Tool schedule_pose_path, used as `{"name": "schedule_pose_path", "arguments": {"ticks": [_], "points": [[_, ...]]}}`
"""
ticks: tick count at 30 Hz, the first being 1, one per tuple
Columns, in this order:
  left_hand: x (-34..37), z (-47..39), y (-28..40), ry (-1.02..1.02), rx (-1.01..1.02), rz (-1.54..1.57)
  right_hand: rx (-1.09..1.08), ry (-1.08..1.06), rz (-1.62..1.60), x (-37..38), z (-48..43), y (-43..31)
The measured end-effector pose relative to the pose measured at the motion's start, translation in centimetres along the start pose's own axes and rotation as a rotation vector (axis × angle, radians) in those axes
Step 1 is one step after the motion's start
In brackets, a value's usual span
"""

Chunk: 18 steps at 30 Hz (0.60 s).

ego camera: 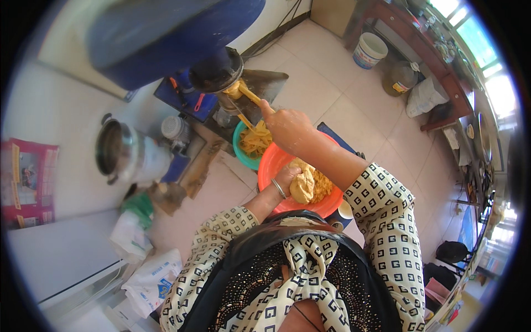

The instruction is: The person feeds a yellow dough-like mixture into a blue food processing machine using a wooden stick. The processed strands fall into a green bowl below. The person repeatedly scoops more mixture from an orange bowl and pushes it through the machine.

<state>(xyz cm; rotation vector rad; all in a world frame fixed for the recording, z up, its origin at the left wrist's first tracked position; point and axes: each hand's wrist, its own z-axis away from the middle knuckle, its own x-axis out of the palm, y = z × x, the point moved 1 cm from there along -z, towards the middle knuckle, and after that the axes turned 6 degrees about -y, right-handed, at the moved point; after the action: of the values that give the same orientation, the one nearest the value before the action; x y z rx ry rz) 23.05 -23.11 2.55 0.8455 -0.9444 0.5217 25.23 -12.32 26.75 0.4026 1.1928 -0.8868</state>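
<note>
My left hand [288,176], with a metal bangle at the wrist, grips a lump of yellow dough [303,189] inside an orange basin [269,162]. Crumbly dough [322,186] lies beside that lump. Stretched out above the basin, my right hand [290,128] is closed around a yellow stick [250,94]. Its far end meets a dab of dough [233,89] at the rim of a dark round metal pan-like part [218,74] below a blue machine housing [174,45]. Flat yellow strips [256,141] fill a turquoise bowl [239,139] under the machine.
A motor [174,126] and a tall steel pot [132,149] stand left. Red and dark tools lie on a blue panel [193,97]. Plastic sacks [151,282] are at lower left. A white bucket [369,50] and an oil jug [399,79] stand by a wooden table [448,79].
</note>
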Motion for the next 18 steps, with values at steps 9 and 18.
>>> {"name": "schedule_pose_path", "arguments": {"ticks": [9,18], "points": [[0.77,0.33,0.32,-0.054,-0.006,0.013,0.013,0.0,0.043,0.64,-0.7,0.24],[0.08,0.6,0.31,-0.061,0.016,-0.053,-0.009,0.005,0.019,0.66,-0.76,0.68]]}}
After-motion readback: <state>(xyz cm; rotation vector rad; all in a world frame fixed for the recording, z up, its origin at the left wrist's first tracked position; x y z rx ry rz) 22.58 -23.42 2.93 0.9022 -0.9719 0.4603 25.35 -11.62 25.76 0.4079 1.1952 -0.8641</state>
